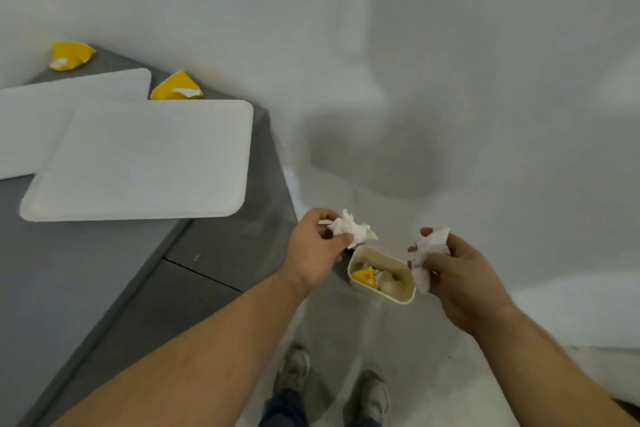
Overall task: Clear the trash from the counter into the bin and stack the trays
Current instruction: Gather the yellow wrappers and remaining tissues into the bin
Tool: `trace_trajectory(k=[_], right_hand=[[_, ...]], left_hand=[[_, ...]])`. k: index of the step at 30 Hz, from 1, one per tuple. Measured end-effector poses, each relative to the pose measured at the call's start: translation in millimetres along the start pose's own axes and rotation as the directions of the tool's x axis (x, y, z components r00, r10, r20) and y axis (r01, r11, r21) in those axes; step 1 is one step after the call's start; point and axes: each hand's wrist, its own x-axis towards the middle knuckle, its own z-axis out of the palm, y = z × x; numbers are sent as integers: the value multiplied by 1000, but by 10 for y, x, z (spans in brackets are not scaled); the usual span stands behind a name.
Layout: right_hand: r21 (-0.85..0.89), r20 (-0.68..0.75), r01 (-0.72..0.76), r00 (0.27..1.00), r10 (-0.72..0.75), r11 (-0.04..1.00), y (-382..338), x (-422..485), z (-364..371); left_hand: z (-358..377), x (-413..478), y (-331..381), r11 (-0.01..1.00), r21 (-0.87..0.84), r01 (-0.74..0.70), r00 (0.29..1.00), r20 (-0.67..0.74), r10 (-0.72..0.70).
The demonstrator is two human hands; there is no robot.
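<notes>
My left hand [317, 246] pinches a crumpled white napkin [351, 227] just above the left rim of a small cream bin [403, 296] on the floor. My right hand [460, 270] grips a second crumpled white napkin [427, 255] beside the bin's right rim. The bin holds a yellow wrapper and crumpled paper. On the grey counter [104, 270] at left lie two white trays: a near tray [145, 159] overlapping a far tray [62, 114]. Two crumpled yellow wrappers lie by the wall, one [71, 55] at the far corner, the other [176, 87] behind the near tray.
The counter's right edge [277, 163] runs down toward the bin. A white wall rises behind the counter and bin. My two shoes [332, 381] stand on the pale floor below the bin.
</notes>
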Motion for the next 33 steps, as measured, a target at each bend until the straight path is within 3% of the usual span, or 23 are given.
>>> trace_trajectory(k=[6,12,18,23,27,33], right_hand=[[83,-142,-205,966,215,975,1000,639,-509],[149,-203,-350,905,374,925,1870,1484,-726],[165,-278,-430,843,460,888,2550,2252,-790],[171,-259,-411,858,443,895,2831,2730,-889],[161,-203,-381,890,408,911,2874,2963,-943],[160,-238,-358,890,388,920,2636,2722,-848]], left_hand=[[644,663,-966,979,79,189,982,-34,-187],[1018,1281,-2029,925,15,380,920,-106,-376],[1291,1753,-2827,884,-35,466,875,-129,-466],[1432,1968,-3045,861,-97,499,852,-127,-508],[1434,2029,-3036,843,-179,508,853,-36,-521],[1041,1757,-2975,871,115,478,874,29,-484]])
